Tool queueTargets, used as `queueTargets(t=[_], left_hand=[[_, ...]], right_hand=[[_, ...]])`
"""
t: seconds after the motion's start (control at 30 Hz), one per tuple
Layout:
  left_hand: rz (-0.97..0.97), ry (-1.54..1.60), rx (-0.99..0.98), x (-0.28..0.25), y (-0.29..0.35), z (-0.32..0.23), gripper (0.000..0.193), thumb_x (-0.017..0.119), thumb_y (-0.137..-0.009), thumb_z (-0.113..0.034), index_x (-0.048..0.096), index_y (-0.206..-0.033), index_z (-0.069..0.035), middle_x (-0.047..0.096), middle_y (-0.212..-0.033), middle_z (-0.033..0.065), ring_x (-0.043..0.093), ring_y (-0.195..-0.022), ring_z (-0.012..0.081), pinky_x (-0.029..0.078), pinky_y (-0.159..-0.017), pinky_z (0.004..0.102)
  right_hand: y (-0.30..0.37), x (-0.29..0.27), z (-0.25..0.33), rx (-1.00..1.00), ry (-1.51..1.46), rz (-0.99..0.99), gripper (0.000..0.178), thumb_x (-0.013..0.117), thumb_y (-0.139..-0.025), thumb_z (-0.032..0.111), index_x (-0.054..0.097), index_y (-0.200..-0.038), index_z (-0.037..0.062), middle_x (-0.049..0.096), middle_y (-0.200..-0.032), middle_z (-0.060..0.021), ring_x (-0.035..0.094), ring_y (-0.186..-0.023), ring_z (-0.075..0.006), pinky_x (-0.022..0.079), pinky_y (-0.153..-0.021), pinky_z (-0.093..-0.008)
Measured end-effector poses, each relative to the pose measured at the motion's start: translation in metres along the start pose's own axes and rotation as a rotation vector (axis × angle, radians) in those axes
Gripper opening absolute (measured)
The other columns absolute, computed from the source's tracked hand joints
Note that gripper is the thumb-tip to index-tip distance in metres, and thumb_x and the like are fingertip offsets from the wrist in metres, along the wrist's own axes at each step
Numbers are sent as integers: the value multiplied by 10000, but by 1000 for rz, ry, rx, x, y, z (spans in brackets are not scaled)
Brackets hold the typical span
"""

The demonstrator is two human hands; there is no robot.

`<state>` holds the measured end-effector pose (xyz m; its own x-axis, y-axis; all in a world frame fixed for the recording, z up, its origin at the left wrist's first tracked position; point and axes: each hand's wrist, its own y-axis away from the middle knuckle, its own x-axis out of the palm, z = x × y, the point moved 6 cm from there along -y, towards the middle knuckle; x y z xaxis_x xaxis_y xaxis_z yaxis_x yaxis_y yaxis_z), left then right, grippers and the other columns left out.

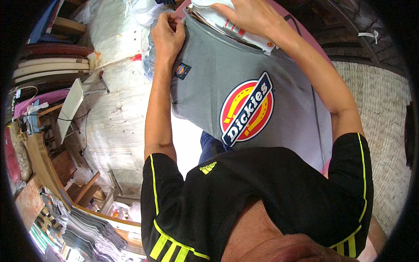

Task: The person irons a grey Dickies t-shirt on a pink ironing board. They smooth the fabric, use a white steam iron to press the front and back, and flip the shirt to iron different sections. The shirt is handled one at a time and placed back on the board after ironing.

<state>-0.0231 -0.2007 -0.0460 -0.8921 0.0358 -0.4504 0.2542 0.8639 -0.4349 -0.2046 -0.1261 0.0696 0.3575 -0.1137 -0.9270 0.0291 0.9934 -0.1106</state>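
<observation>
A grey T-shirt [200, 83] with a round red and yellow print lies spread in front of me, a small dark label on its left part. My left hand [169, 38] is closed at the shirt's far left edge, fingertips pinching the cloth. At the far side, my right hand [249, 18] lies over a white sheet-like thing [211, 16], its thumb stretched out flat; the other fingers are partly cut off by the picture's top edge. Along the shirt's far edge, under my right wrist, runs a stack of papers or packs with red print [257, 41].
A pink surface [312, 35] shows beyond the shirt at the right. Clear plastic bags [146, 11] lie beyond my left hand. To the left are a small white folding table [72, 105] and stacked boards [52, 63]. Several dark garments [94, 231] lie piled at the lower left.
</observation>
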Motion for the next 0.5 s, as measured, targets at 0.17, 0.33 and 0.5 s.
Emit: queueTargets(t=[0.17,0.33,0.5], left_hand=[[-42,75,7,3,5,8,205,729,-836,-86,615,-989,-12,695,-802,120,670,-676,202,538,-664,332],[-65,57,7,-10,11,11,176,718,-863,-86,612,-982,-12,683,-793,99,645,-686,179,530,-673,322],[-144,-141,315,-9,12,-24,187,743,-843,-122,620,-938,-18,637,-751,108,614,-710,277,489,-695,399]], right_hand=[[-22,6,4,-47,-59,-102,472,591,-939,400,635,-1051,-56,670,-960,-326,662,-934,-482,530,-810,-527],[-41,18,10,-28,-87,-60,506,586,-934,429,648,-1070,-55,680,-973,-320,677,-927,-468,530,-826,-528],[-39,13,-16,61,-167,48,567,562,-921,466,648,-1084,-71,680,-965,-331,691,-910,-452,540,-816,-518]])
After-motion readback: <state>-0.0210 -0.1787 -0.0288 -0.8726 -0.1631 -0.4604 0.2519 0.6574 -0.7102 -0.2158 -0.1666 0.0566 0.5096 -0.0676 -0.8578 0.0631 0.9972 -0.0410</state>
